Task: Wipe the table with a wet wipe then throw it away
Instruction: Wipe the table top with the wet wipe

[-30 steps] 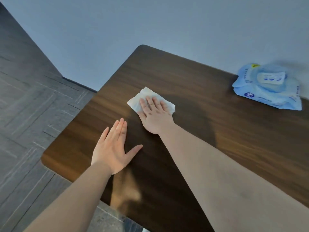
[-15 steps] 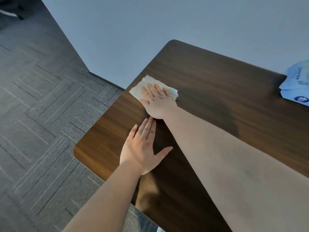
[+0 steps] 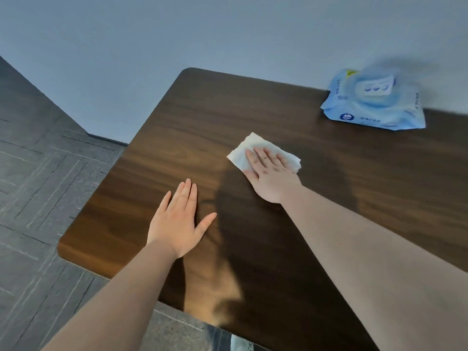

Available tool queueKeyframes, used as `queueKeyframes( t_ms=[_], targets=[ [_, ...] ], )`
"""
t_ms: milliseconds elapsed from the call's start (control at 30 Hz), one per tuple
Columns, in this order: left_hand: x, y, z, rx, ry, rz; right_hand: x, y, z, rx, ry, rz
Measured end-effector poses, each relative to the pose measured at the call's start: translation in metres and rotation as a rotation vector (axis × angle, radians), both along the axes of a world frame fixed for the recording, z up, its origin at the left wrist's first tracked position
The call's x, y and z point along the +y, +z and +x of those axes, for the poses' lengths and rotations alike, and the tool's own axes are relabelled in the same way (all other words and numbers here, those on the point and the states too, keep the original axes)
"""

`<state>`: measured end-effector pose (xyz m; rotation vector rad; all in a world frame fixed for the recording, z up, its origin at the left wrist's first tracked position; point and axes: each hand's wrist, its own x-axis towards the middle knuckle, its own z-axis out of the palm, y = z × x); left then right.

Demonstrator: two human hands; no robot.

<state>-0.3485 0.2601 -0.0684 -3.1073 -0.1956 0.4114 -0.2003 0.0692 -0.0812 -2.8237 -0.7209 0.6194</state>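
A white wet wipe (image 3: 247, 149) lies spread on the dark wooden table (image 3: 177, 138), about mid-table. My right hand (image 3: 269, 174) presses flat on the wipe, fingers stretched over its right half, so part of the wipe is hidden under the palm. My left hand (image 3: 178, 220) rests flat on the bare table nearer the front left corner, fingers together, thumb out, holding nothing.
A blue pack of wet wipes (image 3: 372, 101) lies at the table's far right edge against the pale wall. The table's left and front edges drop to a grey patterned floor (image 3: 38, 173). No bin is in view.
My right hand has slid the wipe from the table's left edge back to the right, toward mid-table. The view has swung right, bringing the wipe pack back in. My left hand stays flat.
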Motion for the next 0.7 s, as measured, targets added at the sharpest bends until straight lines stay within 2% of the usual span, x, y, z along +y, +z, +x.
queueKeyframes(
  t_ms=[200,367,567,700],
  targets=[
    [-0.122,0.001,0.048,-0.043,-0.195,-0.147,-0.137,-0.002,-0.004,-0.017,-0.242,-0.056],
    [-0.239,-0.003,0.075,-0.07,-0.466,-0.159,-0.282,-0.005,-0.012,-0.018,-0.521,-0.096],
    [-0.362,-0.011,0.087,-0.031,-0.636,-0.215,-0.457,0.001,-0.047,-0.052,-0.857,-0.168],
    [-0.422,-0.015,0.098,-0.024,-0.749,-0.201,-0.544,0.004,-0.075,-0.018,-1.009,-0.193]
  ],
)
